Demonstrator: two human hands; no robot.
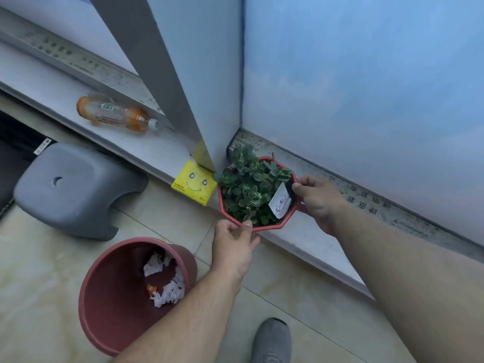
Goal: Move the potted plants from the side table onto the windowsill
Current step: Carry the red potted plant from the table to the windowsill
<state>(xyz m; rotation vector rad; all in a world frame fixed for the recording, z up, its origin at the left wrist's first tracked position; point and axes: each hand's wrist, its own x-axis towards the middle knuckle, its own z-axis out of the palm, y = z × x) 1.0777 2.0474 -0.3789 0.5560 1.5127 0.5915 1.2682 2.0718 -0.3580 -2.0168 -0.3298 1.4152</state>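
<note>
On the windowsill (309,231), in the corner where the two panes meet, sits a red pot (288,221) of green leaves with a white tag (280,204) stuck in it. Both hands grip its rim: left hand (234,244) at the near edge, thumb over the lip, right hand (319,203) at the far side, fingers closed on it. Just beside it lies a yellow tissue pack (193,185) (smiley face). Further along lies a bottle (117,115); a red bin (125,292) stands on the floor.
</note>
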